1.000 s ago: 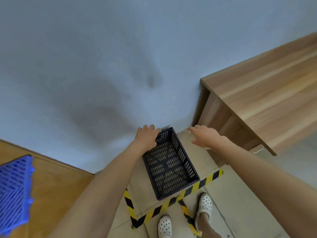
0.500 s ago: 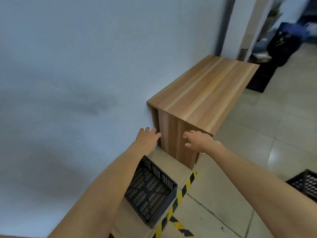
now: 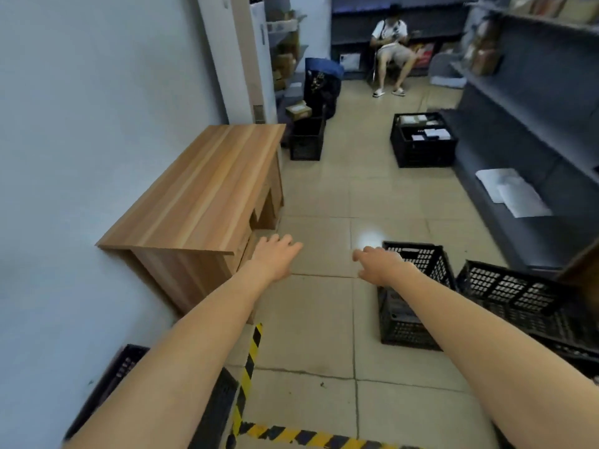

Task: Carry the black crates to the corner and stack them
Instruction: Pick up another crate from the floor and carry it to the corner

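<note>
A black crate (image 3: pixel 110 380) sits on the floor at the bottom left, against the wall and partly hidden by my left arm. Ahead to the right stands another empty black crate (image 3: pixel 418 270), with more black crates (image 3: pixel 512 286) piled beside it. My left hand (image 3: pixel 275 257) hangs in the air over the floor, fingers straight, holding nothing. My right hand (image 3: pixel 379 264) is stretched out in front of the near crate's rim, fingers relaxed and empty.
A wooden desk (image 3: pixel 201 196) stands along the left wall. Yellow-black tape (image 3: pixel 249 361) marks the floor. Grey shelving (image 3: pixel 531 131) lines the right side. Farther back are a filled black crate (image 3: pixel 421 147), a smaller one (image 3: pixel 306 140), bags, and a seated person (image 3: pixel 392 50).
The view has swung right, away from the wall corner and into the room. The crate set down there is now at the bottom left. Both empty hands have lifted away from it.
</note>
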A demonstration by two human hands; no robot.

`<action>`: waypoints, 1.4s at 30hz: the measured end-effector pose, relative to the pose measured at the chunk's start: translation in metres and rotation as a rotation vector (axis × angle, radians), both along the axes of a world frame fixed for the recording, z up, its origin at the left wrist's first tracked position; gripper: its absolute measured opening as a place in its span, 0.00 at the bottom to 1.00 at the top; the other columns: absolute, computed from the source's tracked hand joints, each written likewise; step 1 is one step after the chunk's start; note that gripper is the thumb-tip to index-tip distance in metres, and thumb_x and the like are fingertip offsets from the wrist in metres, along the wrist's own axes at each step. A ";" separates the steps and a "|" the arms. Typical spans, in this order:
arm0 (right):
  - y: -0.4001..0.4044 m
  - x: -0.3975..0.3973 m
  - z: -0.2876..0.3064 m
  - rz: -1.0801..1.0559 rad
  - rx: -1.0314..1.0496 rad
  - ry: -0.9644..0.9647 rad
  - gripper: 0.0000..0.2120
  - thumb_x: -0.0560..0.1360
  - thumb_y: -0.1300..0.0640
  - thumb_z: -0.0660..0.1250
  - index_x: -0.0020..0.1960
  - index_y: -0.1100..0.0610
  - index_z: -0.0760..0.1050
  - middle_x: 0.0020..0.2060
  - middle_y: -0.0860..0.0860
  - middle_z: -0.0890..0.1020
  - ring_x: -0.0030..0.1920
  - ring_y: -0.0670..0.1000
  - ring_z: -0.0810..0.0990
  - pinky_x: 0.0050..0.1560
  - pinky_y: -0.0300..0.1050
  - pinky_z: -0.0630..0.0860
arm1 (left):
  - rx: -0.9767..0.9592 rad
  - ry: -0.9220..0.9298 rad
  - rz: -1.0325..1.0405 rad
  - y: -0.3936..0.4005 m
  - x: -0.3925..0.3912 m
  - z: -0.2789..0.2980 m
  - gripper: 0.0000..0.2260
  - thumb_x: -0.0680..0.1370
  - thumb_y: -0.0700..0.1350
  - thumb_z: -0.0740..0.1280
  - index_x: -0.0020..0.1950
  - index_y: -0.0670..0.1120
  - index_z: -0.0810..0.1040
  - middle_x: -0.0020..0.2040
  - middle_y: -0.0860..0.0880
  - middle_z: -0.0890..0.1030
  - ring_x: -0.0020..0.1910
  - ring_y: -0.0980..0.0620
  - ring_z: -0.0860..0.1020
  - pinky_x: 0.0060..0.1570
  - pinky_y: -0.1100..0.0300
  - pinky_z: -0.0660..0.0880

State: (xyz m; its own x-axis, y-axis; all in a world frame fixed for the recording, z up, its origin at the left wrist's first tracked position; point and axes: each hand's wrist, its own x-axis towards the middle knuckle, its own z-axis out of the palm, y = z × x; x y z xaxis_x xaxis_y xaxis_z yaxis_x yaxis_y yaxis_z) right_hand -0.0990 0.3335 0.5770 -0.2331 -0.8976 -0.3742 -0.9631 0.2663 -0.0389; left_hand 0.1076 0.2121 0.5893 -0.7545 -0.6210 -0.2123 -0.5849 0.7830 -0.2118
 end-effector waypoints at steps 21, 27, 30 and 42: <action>0.207 -0.254 -0.047 -0.505 0.070 -0.040 0.20 0.80 0.53 0.58 0.71 0.53 0.65 0.65 0.55 0.72 0.65 0.60 0.71 0.63 0.58 0.71 | 0.064 -0.066 -0.501 0.121 -0.347 -0.049 0.26 0.77 0.48 0.64 0.75 0.51 0.64 0.71 0.46 0.68 0.69 0.43 0.67 0.65 0.48 0.67; 0.193 -0.334 -0.056 -0.551 0.183 -0.010 0.19 0.80 0.53 0.57 0.71 0.54 0.65 0.67 0.56 0.71 0.67 0.60 0.70 0.61 0.57 0.70 | 0.120 -0.066 -0.581 0.100 -0.434 -0.078 0.25 0.78 0.49 0.64 0.75 0.52 0.64 0.72 0.46 0.68 0.69 0.42 0.68 0.64 0.46 0.68; 0.162 -0.374 -0.048 -0.563 0.138 -0.006 0.19 0.80 0.53 0.58 0.70 0.55 0.67 0.66 0.56 0.72 0.66 0.60 0.71 0.61 0.57 0.71 | 0.121 -0.057 -0.588 0.069 -0.472 -0.083 0.26 0.78 0.48 0.64 0.75 0.52 0.63 0.72 0.46 0.68 0.69 0.42 0.68 0.65 0.46 0.69; 0.127 -0.470 -0.079 -0.636 0.155 -0.118 0.18 0.80 0.53 0.59 0.69 0.55 0.67 0.64 0.56 0.74 0.63 0.60 0.74 0.60 0.57 0.73 | 0.160 -0.116 -0.604 0.026 -0.570 -0.117 0.27 0.78 0.47 0.63 0.77 0.51 0.61 0.73 0.46 0.67 0.70 0.42 0.67 0.65 0.46 0.68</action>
